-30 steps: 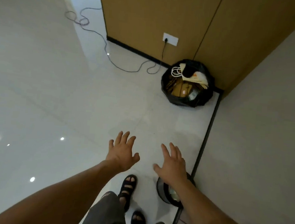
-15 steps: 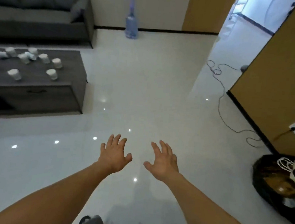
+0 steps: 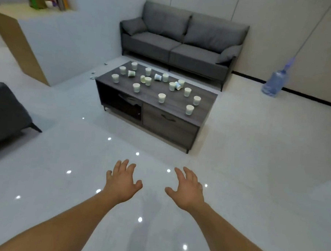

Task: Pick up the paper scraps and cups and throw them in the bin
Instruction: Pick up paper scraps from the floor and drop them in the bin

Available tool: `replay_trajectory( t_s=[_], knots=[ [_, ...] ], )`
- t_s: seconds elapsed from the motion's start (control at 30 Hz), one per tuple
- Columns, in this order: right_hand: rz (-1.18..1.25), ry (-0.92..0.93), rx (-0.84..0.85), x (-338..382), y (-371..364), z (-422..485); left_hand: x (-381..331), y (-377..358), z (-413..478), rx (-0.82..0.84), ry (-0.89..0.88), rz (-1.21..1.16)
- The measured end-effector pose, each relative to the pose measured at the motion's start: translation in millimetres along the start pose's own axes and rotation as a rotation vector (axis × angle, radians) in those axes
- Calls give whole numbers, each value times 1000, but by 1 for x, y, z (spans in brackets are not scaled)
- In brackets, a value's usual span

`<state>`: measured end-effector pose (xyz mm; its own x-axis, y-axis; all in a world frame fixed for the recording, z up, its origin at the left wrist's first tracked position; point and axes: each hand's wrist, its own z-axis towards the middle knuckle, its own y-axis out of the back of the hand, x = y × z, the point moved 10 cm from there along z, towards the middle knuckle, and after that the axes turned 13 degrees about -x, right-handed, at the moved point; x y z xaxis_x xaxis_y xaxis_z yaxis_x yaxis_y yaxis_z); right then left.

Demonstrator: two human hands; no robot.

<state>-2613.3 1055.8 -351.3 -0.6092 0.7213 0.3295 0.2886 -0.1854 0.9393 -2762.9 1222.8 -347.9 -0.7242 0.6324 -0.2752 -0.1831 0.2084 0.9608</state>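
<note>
Head view: left hand and right hand hover empty, fingers spread loose, well short of the counter. Cups (a few tipped over) dot its top, straight ahead; the right hand looks slightly nearer its closest corner.

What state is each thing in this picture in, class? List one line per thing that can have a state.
Left hand: open, holding nothing.
Right hand: open, holding nothing.
Upright paper cups: most, standing on the coffee table.
Tipped paper cups: a few, lying on their sides.
Table drawer: shut.
Water bottle: standing on the floor.
</note>
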Motion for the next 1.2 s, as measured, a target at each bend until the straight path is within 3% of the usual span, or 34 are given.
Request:
replay_trajectory(
  t_s=[0.27, 0.6, 0.87, 1.2],
  knots=[
    [-116, 286, 69, 123, -44, 136, 118, 24, 93, -35, 253, -22],
    [-109, 551, 73, 256, -43, 333, 177, 91, 259, -203, 437, -24],
    [-146, 677, 90, 369, -62, 446, 250, 113, 367, -218, 480, 0],
    [-148, 637, 91, 521, -100, 589, 393, 139, 530, -194, 459, -19]
  ],
)
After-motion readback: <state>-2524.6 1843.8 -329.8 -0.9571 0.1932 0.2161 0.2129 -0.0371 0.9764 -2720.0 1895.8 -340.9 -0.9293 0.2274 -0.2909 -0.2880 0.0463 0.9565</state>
